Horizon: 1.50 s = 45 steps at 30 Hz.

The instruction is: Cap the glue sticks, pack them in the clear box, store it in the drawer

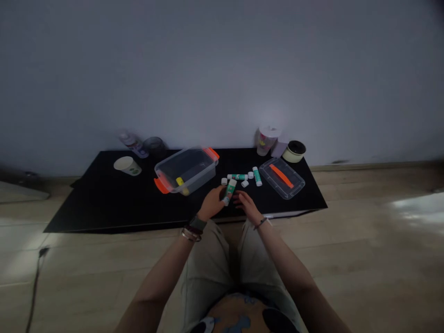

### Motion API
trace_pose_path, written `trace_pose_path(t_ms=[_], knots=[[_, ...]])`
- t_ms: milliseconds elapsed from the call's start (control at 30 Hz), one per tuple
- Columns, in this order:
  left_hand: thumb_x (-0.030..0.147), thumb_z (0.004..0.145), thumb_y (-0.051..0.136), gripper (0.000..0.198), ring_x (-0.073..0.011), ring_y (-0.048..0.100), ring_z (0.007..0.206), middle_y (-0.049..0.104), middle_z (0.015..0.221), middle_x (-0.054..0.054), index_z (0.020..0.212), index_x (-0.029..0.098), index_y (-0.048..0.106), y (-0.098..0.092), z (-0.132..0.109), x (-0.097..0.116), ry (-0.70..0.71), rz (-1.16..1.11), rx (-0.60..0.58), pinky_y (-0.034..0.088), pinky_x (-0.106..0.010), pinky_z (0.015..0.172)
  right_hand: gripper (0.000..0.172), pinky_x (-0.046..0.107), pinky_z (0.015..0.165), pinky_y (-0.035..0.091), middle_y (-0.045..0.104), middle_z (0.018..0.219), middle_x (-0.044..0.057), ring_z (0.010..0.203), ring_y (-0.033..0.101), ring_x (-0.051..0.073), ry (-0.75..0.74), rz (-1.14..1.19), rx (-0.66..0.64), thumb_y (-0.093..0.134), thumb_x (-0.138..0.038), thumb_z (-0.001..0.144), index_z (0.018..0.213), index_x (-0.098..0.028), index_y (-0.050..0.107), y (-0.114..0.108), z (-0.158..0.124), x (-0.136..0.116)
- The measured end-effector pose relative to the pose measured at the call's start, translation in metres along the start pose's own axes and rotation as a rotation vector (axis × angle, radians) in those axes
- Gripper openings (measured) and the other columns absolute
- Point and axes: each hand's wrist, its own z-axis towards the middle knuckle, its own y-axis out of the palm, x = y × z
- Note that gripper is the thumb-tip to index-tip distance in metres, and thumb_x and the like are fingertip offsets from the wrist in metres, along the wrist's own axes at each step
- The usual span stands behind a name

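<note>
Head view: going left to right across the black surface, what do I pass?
Paper cup → clear plastic tub with orange handles → green-labelled glue stick lying sideways → second green-labelled glue stick → clear plastic lid with an orange strip

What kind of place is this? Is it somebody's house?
It's probably a room indoors, maybe in a home. There's a wood-look floor, a plain pale wall, and a low black surface with glue sticks on it.

A home room, by the look of it, folks: wood-plank flooring (pixel 364 259), a plain painted wall (pixel 222 69) with its skirting board (pixel 374 165) — and down low, a black tabletop (pixel 104 203) with glue sticks (pixel 237 176), a paper cup (pixel 127 165) — everyday household stuff!
</note>
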Motion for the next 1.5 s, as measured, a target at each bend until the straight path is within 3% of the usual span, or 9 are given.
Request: trace_pose_path(t_ms=[200, 300, 433, 600, 767, 900, 1100, 1267, 1500], knots=[[0.039, 0.092, 0.053, 0.036, -0.0239, 0.069, 0.093, 0.075, 0.103, -0.010, 0.117, 0.018, 0.066, 0.006, -0.004, 0.002, 0.024, -0.027, -0.117, 0.053, -0.034, 0.084, 0.036, 0.029, 0.071, 0.053, 0.071, 0.082, 0.001, 0.078, 0.068, 0.017, 0.060, 0.243, -0.007, 0.076, -0.050, 0.076, 0.093, -0.021, 0.064, 0.010, 0.007, 0.012], [0.036, 0.094, 0.049, 0.033, -0.0216, 0.070, 0.094, 0.075, 0.105, -0.008, 0.115, 0.018, 0.067, 0.003, 0.009, -0.009, -0.052, -0.054, -0.079, 0.052, -0.032, 0.084, 0.033, 0.033, 0.073, 0.055, 0.072, 0.083, 0.001, 0.076, 0.069, 0.018, 0.149, 0.350, -0.026, 0.067, -0.051, 0.086, 0.100, -0.022, 0.062, 0.009, 0.001, 0.012], [0.033, 0.095, 0.049, 0.030, -0.0223, 0.067, 0.099, 0.072, 0.110, -0.010, 0.116, 0.019, 0.064, 0.006, 0.033, -0.019, -0.181, 0.131, 0.029, 0.050, -0.032, 0.087, 0.031, 0.033, 0.071, 0.055, 0.072, 0.082, 0.001, 0.069, 0.067, 0.015, 0.320, 0.438, -0.028, 0.051, -0.052, 0.096, 0.098, -0.022, 0.060, 0.009, -0.004, 0.006], [0.043, 0.096, 0.046, 0.042, -0.0315, 0.061, 0.115, 0.062, 0.125, -0.018, 0.126, 0.016, 0.059, 0.016, 0.057, -0.017, -0.334, 0.355, 0.070, 0.049, -0.039, 0.091, 0.034, 0.030, 0.068, 0.053, 0.068, 0.079, -0.001, 0.065, 0.063, 0.013, 0.301, 0.473, -0.015, 0.050, -0.056, 0.096, 0.101, -0.024, 0.060, 0.006, -0.003, -0.001], [0.035, 0.089, 0.058, 0.033, -0.0378, 0.052, 0.125, 0.062, 0.125, -0.022, 0.113, 0.014, 0.064, 0.023, 0.070, -0.016, -0.403, 0.236, 0.069, 0.045, -0.046, 0.097, 0.040, 0.029, 0.063, 0.051, 0.066, 0.075, -0.001, 0.063, 0.062, 0.015, 0.267, 0.377, -0.039, 0.052, -0.062, 0.091, 0.105, -0.025, 0.059, 0.004, 0.000, 0.000], [0.027, 0.086, 0.061, 0.026, -0.0340, 0.058, 0.122, 0.067, 0.119, -0.019, 0.109, 0.015, 0.065, 0.019, 0.069, -0.022, -0.422, 0.059, 0.081, 0.046, -0.045, 0.099, 0.042, 0.028, 0.059, 0.049, 0.064, 0.071, -0.002, 0.061, 0.061, 0.014, 0.256, 0.370, -0.018, 0.059, -0.061, 0.086, 0.106, -0.024, 0.059, 0.005, 0.002, 0.005], [0.042, 0.096, 0.048, 0.033, -0.0218, 0.071, 0.100, 0.073, 0.109, -0.015, 0.111, 0.016, 0.061, 0.009, 0.048, -0.019, -0.407, -0.423, 0.029, 0.056, -0.035, 0.084, 0.053, 0.021, 0.045, 0.038, 0.056, 0.060, -0.007, 0.046, 0.048, 0.008, 0.051, 0.067, 0.000, 0.079, -0.059, 0.064, 0.095, -0.022, 0.057, 0.011, 0.004, 0.018], [0.054, 0.085, 0.062, 0.048, -0.0231, 0.070, 0.103, 0.071, 0.113, -0.014, 0.115, 0.017, 0.060, 0.007, 0.018, -0.005, -0.339, -0.777, 0.013, 0.056, -0.038, 0.090, 0.040, 0.021, 0.045, 0.034, 0.051, 0.058, -0.009, 0.046, 0.043, 0.007, -0.112, -0.251, -0.069, 0.071, -0.055, 0.075, 0.090, -0.022, 0.055, 0.014, -0.008, 0.014], [0.049, 0.081, 0.067, 0.049, -0.0207, 0.066, 0.093, 0.069, 0.097, -0.007, 0.117, 0.015, 0.065, 0.005, 0.004, 0.011, -0.118, -0.680, 0.073, 0.053, -0.036, 0.089, 0.038, 0.024, 0.054, 0.038, 0.055, 0.064, -0.006, 0.051, 0.051, 0.012, -0.208, -0.636, -0.056, 0.063, -0.051, 0.083, 0.107, -0.022, 0.058, 0.010, -0.025, -0.018]])
